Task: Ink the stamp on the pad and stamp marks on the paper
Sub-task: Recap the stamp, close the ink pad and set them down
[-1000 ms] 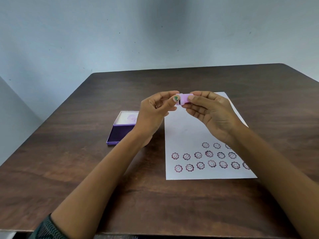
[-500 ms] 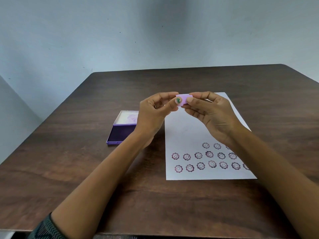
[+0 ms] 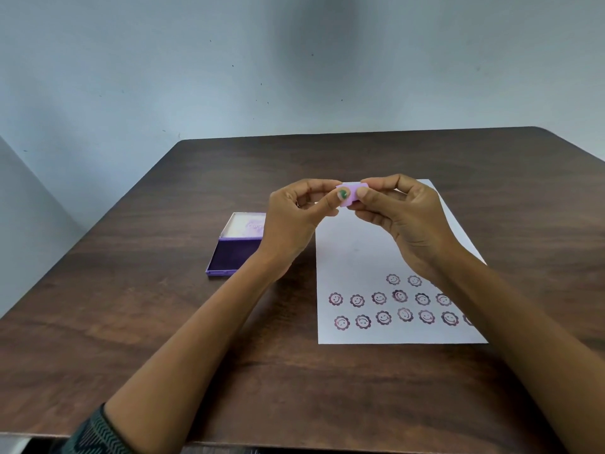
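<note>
Though the open purple plastic ink pad case point(image 3: 234, 249) lies on the dark wood-grain counter point(image 3: 131, 322) with its dark pad face bare and its pale lid folded back, nothing is being inked just now. The left hand point(image 3: 294, 221) is raised above the counter between case and sheet, its grip pinched on the left end of the small pale-lilac plastic stamp block point(image 3: 352, 192); a green-painted thumbnail lies against the block's near face. The right hand point(image 3: 406, 221) has its grip closed on the block's right end, so the stamp is held in the air by both hands, well clear of pad and paper.

The white rectangular sheet of paper point(image 3: 357, 253) lies flat to the right. Two full rows of purple flower-rimmed smiley marks point(image 3: 393, 308) cross its near end, and a third row has begun at the right, partly hidden by the right forearm. By my reading the job is partway done: most of the sheet is blank, and re-inking comes next. The block looks light and rigid; its stamping face cannot be seen.
</note>
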{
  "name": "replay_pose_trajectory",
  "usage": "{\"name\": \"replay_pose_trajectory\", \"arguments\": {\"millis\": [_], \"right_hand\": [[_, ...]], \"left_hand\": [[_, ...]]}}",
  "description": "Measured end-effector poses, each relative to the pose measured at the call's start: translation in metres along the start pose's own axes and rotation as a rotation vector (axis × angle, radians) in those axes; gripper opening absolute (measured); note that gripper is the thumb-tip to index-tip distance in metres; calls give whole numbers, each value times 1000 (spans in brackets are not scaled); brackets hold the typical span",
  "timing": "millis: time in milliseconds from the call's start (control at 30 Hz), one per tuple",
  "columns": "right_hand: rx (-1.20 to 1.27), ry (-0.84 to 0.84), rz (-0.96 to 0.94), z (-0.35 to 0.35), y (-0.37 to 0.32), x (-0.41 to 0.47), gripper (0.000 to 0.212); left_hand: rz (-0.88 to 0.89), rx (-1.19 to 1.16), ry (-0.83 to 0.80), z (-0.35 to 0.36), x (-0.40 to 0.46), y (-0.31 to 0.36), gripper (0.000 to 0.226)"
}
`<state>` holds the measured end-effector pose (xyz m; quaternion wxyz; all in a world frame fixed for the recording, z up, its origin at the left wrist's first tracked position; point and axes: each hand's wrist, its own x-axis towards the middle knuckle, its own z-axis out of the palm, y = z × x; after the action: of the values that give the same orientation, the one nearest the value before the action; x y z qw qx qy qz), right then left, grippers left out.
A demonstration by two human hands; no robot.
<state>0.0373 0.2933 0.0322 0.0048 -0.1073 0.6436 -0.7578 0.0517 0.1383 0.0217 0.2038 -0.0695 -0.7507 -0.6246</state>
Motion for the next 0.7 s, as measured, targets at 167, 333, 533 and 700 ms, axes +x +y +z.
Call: {"name": "replay_pose_trajectory", "arguments": {"millis": [167, 333, 533, 700], "right_hand": [[-52, 35, -26, 2, 3, -1, 27], [-312, 78, -173, 4, 13, -4, 29], [-521, -9, -308, 11, 21, -5, 21], [-669, -89, -396, 28, 22, -2, 17]], "left_hand": [[80, 171, -63, -10, 6, 1, 16], [72, 412, -77, -51, 19, 0, 29], [-139, 555, -24, -132, 10, -38, 41], [-324, 472, -76, -156, 12, -40, 93]]}}
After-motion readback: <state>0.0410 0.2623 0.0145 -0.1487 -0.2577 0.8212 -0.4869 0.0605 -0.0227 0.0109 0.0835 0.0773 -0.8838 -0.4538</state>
